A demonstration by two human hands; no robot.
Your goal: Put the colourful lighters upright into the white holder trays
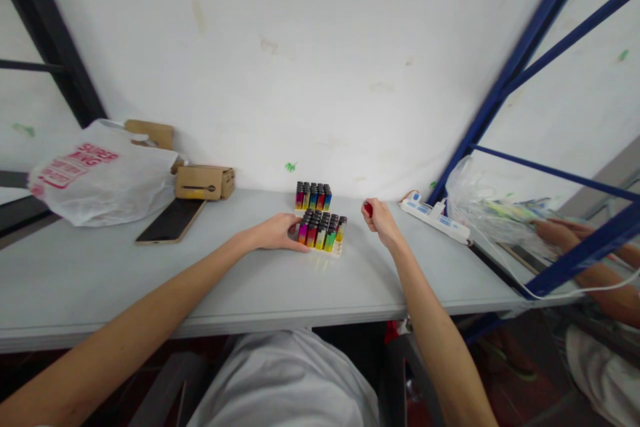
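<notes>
A clear tray (334, 251) packed with several colourful lighters (321, 229) stands upright on the grey table (250, 280). My left hand (277, 231) rests against the tray's left side, fingers curled on the lighters there. My right hand (380, 220), to the right of the tray and just above the table, pinches a single red lighter (368, 208). A second, smaller block of lighters (313, 196) stands behind the tray near the wall.
A phone (170, 221) lies face up at the left, beside a brown cardboard box (204, 182) and a white plastic bag (103, 177). A white power strip (434, 215) lies at the right. Beyond the blue rack frame (500, 100), another person's arms (590, 247) reach into a plastic bag (493, 210).
</notes>
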